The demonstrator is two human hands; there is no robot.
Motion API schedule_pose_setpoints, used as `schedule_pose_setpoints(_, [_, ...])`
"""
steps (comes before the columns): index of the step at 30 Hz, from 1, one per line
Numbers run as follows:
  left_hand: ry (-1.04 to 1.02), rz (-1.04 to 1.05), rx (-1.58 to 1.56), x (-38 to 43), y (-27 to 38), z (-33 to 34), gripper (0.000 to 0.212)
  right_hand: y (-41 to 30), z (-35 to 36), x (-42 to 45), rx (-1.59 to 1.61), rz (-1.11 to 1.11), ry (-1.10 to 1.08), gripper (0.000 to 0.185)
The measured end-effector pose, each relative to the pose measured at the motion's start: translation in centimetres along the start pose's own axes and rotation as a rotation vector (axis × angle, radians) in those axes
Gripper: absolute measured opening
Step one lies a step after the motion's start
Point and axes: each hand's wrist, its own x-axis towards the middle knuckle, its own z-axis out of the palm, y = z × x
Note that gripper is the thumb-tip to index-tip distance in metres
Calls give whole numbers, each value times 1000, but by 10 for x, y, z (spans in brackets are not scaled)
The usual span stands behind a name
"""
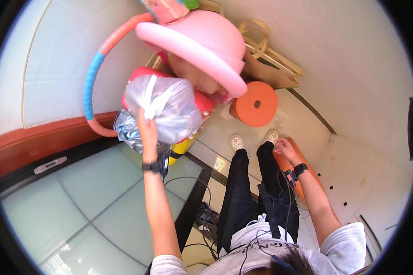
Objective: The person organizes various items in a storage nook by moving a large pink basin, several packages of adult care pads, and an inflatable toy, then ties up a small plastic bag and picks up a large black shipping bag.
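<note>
My left hand (148, 132) is at the knot of a translucent white plastic bag (177, 106), its fingers closed around the gathered top. The bag is full, but its contents cannot be made out. Beneath it shows a red object (145, 71), mostly covered. A crumpled silver foil bag (126, 125) lies against the wrist side of my left hand. My right hand (285, 149) hangs with loosely spread fingers and holds nothing. Below it stretches a long orange piece (292, 161), partly hidden by my arm.
A large pink hat-shaped object (206, 37) stands beyond the bag. Near my shoes is an orange cylinder (258, 103) with a dark hole. A red-and-blue hoop (93, 82) leans at the wall, and a paper bag (272, 70) stands behind. At left is a glass-topped table (99, 192).
</note>
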Motion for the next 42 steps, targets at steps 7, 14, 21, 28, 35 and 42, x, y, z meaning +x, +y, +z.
schedule_pose_setpoints(7, [-121,-178,-50,-70,132,-25,13,0,8,-6,17,-167,-164,22])
schedule_pose_setpoints(14, [-708,285,193,-116,126,100,13,-2,-20,-32,50,-195,-114,22])
schedule_pose_setpoints(21, [-994,687,252,-112,106,278,16,15,-113,-56,177,-180,96,21])
schedule_pose_setpoints(28, [-933,998,503,-87,61,401,18,71,-165,-78,239,-89,227,22])
schedule_pose_setpoints(35, [-1094,470,1005,-88,38,456,21,108,-174,-83,251,-44,269,23])
schedule_pose_setpoints(42, [-1104,600,715,-86,50,415,35,119,-195,-86,408,-39,260,23])
